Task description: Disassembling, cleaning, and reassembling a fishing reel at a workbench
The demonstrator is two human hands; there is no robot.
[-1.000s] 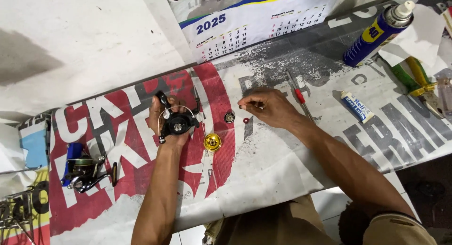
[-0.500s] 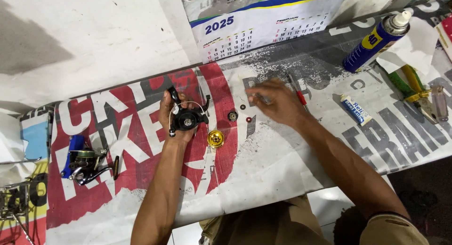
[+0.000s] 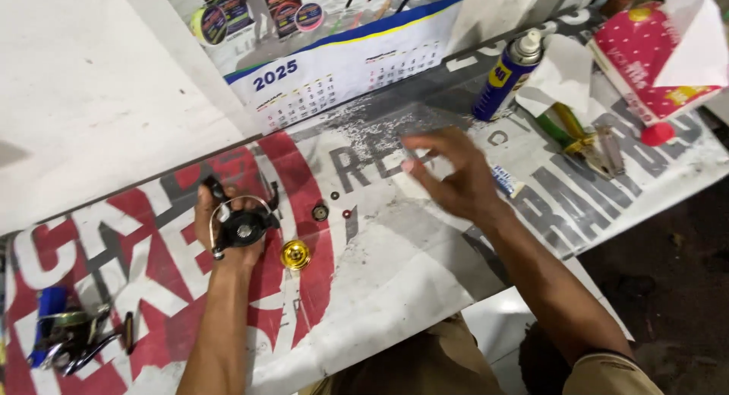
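Reels lie at the far left of the table (image 3: pixel 425 281): a second fishing reel (image 3: pixel 64 338) with a blue part rests well to the left of the left hand, lower on the red and white printed sheet (image 3: pixel 152 289) that covers the surface.

Next comes the left hand (image 3: pixel 228 224), closed around the black reel body (image 3: pixel 243 228) and holding it just above the sheet, with its round face turned up to the camera. A thin wire bail curves over the body, and a black stem points up and to the left, so the long axis runs along the forearm. Just to the right of this hand, almost touching it, lies a gold round cap (image 3: pixel 295 254). A little further right and higher sit a small dark gear (image 3: pixel 320 211), a tiny dark ring and a small red washer (image 3: pixel 347 213), all apart from each other.

The right hand (image 3: pixel 456 178) is further right, above the sheet, blurred, fingers spread loose and holding nothing. The small parts lie to its left, between the two hands; the left hand is nearer to the cap.

Right of that hand a small white tube (image 3: pixel 505 181) is partly hidden by it. Beyond it stand a blue spray can (image 3: pixel 505 76), green-handled pliers (image 3: pixel 577 137) and a red dotted box (image 3: pixel 645 53); what the box contains I cannot tell.
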